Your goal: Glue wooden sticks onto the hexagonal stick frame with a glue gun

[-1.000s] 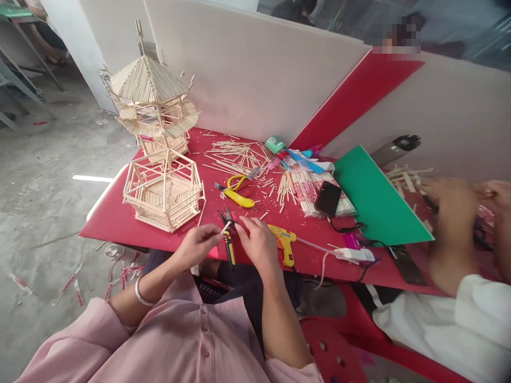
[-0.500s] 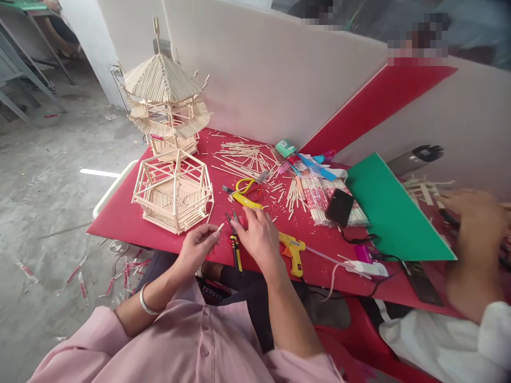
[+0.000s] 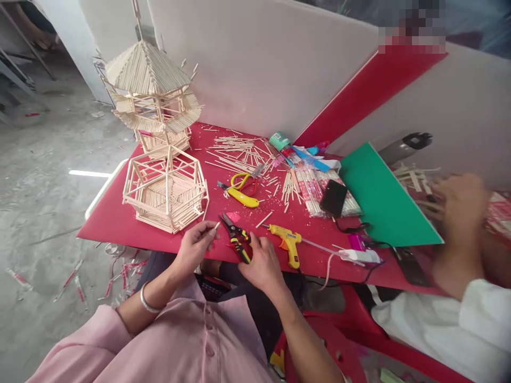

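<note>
My left hand (image 3: 195, 246) pinches a short wooden stick (image 3: 215, 226) at the near edge of the red table (image 3: 120, 221). My right hand (image 3: 261, 263) closes round the yellow-and-black handles of small cutters (image 3: 235, 234), whose blades point toward the stick. A hexagonal stick frame (image 3: 165, 189) stands just beyond my left hand. Behind it rises a stick-built pagoda (image 3: 154, 96). A yellow glue gun (image 3: 285, 240) lies right of my right hand.
Loose sticks (image 3: 239, 154), yellow scissors (image 3: 239, 189), packets of sticks (image 3: 311, 186), a black phone (image 3: 333, 198) and a green board (image 3: 379, 197) cover the table. A white and red partition (image 3: 279, 74) backs it. Another person's hand (image 3: 459, 207) works at the right.
My right hand has dropped from above the cutters onto their handles and taken hold. My left hand keeps the stick. The view has shifted slightly.
</note>
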`<control>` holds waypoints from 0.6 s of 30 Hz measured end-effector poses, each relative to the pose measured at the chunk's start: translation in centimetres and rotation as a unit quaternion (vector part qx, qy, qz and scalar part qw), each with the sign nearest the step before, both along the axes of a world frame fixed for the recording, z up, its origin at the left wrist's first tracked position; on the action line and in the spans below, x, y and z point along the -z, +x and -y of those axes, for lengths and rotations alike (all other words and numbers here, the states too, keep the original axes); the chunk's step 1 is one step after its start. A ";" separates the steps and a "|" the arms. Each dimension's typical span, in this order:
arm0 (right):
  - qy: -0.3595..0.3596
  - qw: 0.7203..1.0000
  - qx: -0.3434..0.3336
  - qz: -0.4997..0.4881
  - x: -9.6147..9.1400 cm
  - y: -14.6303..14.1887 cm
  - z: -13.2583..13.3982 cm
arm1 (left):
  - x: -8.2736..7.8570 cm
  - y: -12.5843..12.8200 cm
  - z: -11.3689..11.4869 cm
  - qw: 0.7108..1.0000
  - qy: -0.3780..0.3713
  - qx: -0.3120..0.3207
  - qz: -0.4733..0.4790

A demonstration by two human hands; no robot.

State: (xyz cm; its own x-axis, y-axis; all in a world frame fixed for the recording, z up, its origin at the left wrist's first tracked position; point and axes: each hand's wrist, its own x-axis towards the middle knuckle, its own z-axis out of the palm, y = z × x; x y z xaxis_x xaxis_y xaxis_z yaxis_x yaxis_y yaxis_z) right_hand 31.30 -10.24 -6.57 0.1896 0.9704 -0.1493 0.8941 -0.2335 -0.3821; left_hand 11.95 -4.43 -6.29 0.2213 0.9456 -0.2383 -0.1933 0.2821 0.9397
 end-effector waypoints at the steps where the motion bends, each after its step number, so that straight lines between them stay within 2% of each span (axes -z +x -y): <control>1: 0.006 0.996 0.020 -0.084 0.0 0.3 0.3 | -0.1 -0.1 0.0 1.000 0.004 -0.004 -0.001; 2: 0.011 0.982 0.039 -0.182 0.0 0.5 0.7 | -0.2 -0.2 0.1 1.000 0.009 -0.007 -0.004; 3: 0.012 0.957 0.057 -0.286 0.1 0.5 1.2 | -0.4 -0.2 0.1 1.000 0.018 -0.009 -0.006; 5: 0.003 0.884 0.088 -0.460 0.1 0.2 2.0 | -0.6 -0.1 0.1 0.999 0.041 -0.005 -0.011; 6: -0.007 0.851 0.102 -0.515 0.1 -0.1 2.3 | -0.7 0.0 0.0 0.998 0.054 -0.001 -0.015; 7: -0.020 0.829 0.112 -0.547 -0.1 -0.5 2.4 | -0.8 0.2 0.0 0.998 0.066 0.002 -0.020; 8: -0.030 0.823 0.112 -0.556 -0.3 -0.9 2.5 | -0.9 0.3 -0.1 0.997 0.078 0.005 -0.027; 10: -0.025 0.850 0.071 -0.521 -0.9 -1.5 2.5 | -1.0 0.5 -0.3 0.994 0.101 0.010 -0.044; 12: 0.023 0.898 0.003 -0.439 -1.3 -1.8 2.4 | -1.2 0.6 -0.4 0.991 0.121 0.014 -0.059; 14: 0.071 0.931 -0.055 -0.353 -1.5 -1.8 2.3 | -1.4 0.5 -0.5 0.987 0.141 0.021 -0.068; 18: 0.096 0.957 -0.103 -0.255 -0.8 -1.5 2.5 | -2.0 0.3 -0.5 0.975 0.195 0.033 -0.101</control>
State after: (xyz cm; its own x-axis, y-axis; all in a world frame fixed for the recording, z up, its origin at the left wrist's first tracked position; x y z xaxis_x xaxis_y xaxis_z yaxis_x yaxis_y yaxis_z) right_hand 29.77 -12.69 -5.82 -0.0584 0.9982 0.0125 0.5988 0.0450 -0.7996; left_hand 12.22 -3.94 -4.25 0.2698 0.9586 0.0913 0.0126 -0.0983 0.9951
